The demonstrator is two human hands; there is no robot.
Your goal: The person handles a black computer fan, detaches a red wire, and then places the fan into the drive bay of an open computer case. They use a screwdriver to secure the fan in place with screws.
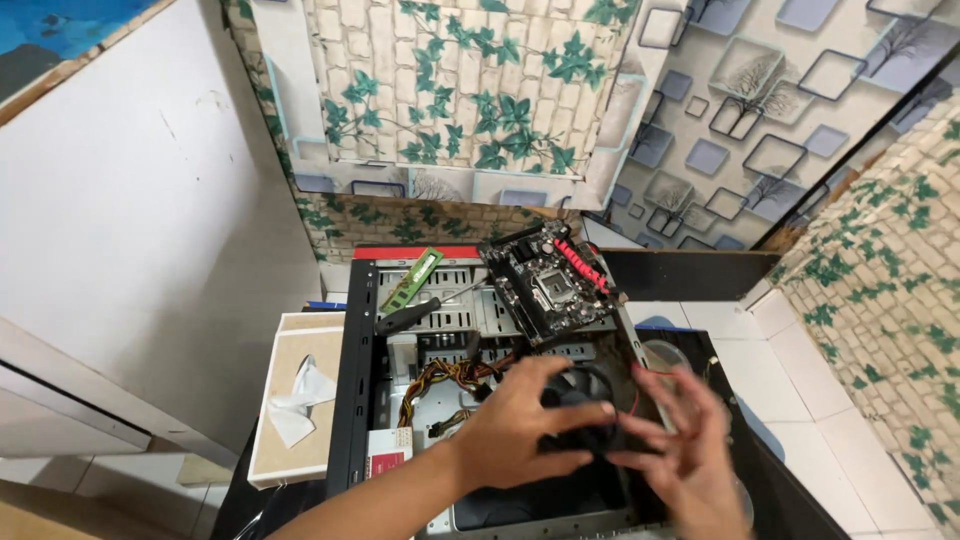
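My left hand (pixel 520 425) and right hand (pixel 680 455) pinch the black fan (pixel 580 395) over the open case (pixel 352 400), with the motherboard (pixel 548 275) lying loose beyond my grip, unmounted.

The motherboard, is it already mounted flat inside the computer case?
No. The motherboard lies loose and tilted on top of the open computer case, beside a screwdriver and a green memory stick.

Ivy-on-brick wallpaper (pixel 470 90) meets grey square-patterned wallpaper (pixel 760 120) — a plain white panel (pixel 150 230) stands left, pale floor tiles (pixel 790 370) lie right.
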